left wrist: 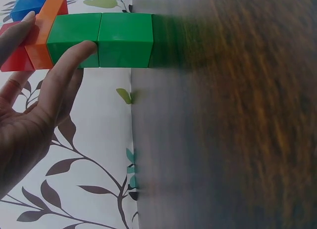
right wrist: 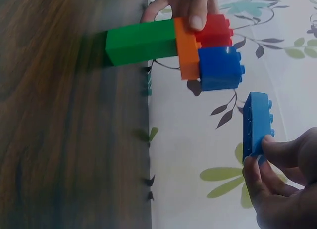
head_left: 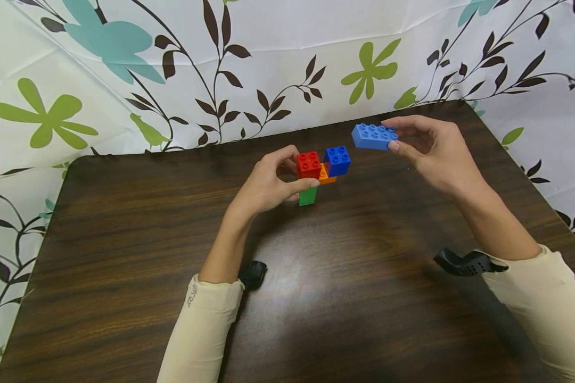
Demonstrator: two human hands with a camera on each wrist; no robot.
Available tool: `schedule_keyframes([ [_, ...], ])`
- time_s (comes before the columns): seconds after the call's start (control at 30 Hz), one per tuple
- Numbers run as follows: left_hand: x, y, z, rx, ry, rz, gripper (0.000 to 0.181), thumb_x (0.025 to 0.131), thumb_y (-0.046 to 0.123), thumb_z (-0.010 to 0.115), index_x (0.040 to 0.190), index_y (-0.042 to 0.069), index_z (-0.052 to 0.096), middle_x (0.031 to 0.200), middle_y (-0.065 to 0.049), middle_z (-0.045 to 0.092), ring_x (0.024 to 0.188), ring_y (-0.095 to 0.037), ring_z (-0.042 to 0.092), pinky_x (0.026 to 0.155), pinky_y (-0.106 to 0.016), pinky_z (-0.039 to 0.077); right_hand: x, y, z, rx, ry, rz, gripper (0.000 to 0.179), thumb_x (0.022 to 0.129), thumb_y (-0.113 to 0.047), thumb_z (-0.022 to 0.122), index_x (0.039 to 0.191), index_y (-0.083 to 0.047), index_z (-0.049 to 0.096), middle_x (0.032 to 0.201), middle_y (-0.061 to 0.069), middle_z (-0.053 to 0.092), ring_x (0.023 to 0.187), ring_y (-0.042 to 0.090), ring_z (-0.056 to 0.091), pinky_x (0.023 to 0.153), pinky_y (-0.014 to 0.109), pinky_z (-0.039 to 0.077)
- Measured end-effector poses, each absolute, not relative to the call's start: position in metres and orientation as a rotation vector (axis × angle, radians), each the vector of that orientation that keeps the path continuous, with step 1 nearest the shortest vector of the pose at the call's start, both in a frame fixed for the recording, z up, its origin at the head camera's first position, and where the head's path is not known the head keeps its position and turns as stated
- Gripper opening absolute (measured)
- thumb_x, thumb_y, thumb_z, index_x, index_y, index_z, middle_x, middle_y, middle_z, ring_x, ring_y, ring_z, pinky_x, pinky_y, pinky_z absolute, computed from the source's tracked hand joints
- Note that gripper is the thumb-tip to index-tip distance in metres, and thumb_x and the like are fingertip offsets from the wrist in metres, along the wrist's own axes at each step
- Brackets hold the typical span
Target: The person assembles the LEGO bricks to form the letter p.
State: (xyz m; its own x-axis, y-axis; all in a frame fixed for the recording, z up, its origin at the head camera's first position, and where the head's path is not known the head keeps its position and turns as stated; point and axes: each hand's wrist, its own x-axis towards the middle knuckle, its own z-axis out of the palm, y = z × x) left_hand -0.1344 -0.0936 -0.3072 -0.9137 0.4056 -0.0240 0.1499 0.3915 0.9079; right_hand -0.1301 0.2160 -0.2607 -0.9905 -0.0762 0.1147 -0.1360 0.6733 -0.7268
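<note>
My left hand (head_left: 273, 183) holds a small tower of toy building bricks, thumb and fingers around its upper part. Two green bricks (left wrist: 101, 40) form the base, which appears to stand on the table. Above them is an orange brick (right wrist: 186, 51), bearing a red brick (head_left: 309, 164) and a dark blue brick (head_left: 337, 160) side by side. Up and to the right, my right hand (head_left: 436, 151) pinches one end of a longer light blue brick (head_left: 371, 136), studs up. That brick hangs in the air, apart from the tower. Fingers partly hide the red brick in the left wrist view.
The dark wooden table (head_left: 124, 239) runs back to a patterned white curtain (head_left: 287, 42), which also hangs along both sides. Black wrist devices (head_left: 467, 263) sit at both sleeve cuffs.
</note>
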Motion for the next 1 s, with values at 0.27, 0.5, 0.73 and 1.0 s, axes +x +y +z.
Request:
schedule_keyframes([
  [0.27, -0.134, -0.093, -0.307, 0.486, 2.405, 1.528, 0.030, 0.094, 0.021, 0.085, 0.114, 0.013, 0.063, 0.114, -0.013, 0.075, 0.105, -0.029, 0.073, 0.076, -0.046, 0.069, -0.124, 0.202, -0.251, 0.253, -2.795, 1.261, 0.040, 0.103, -0.012, 0.073, 0.142, -0.018, 0.071, 0.143, 0.015, 0.067, 0.096, 0.000, 0.070, 0.084, 0.002, 0.052],
  [0.5, -0.135, -0.093, -0.307, 0.477, 2.384, 1.540, 0.030, 0.095, 0.021, 0.085, 0.114, 0.014, 0.063, 0.114, -0.013, 0.075, 0.105, -0.032, 0.073, 0.076, -0.049, 0.068, -0.120, 0.188, -0.246, 0.362, -2.750, 1.293, 0.038, 0.102, -0.008, 0.073, 0.140, -0.014, 0.071, 0.141, 0.015, 0.069, 0.102, 0.005, 0.071, 0.090, 0.004, 0.053],
  [0.73, -0.135, -0.093, -0.305, 0.478, 2.398, 1.519, 0.031, 0.095, 0.022, 0.085, 0.114, 0.013, 0.062, 0.117, -0.014, 0.075, 0.106, -0.031, 0.073, 0.075, -0.046, 0.069, -0.115, 0.173, -0.245, 0.444, -2.747, 1.305, 0.039, 0.101, -0.003, 0.072, 0.140, -0.011, 0.071, 0.142, 0.012, 0.069, 0.119, 0.031, 0.072, 0.096, 0.008, 0.054],
  [1.0, -0.135, -0.094, -0.307, 0.496, 2.413, 1.518, 0.031, 0.095, 0.024, 0.084, 0.115, 0.014, 0.062, 0.115, -0.012, 0.075, 0.104, -0.030, 0.073, 0.075, -0.043, 0.068, -0.113, 0.163, -0.247, 0.519, -2.736, 1.361, 0.040, 0.100, 0.001, 0.073, 0.139, -0.009, 0.071, 0.143, 0.013, 0.068, 0.118, 0.030, 0.068, 0.095, 0.008, 0.055],
])
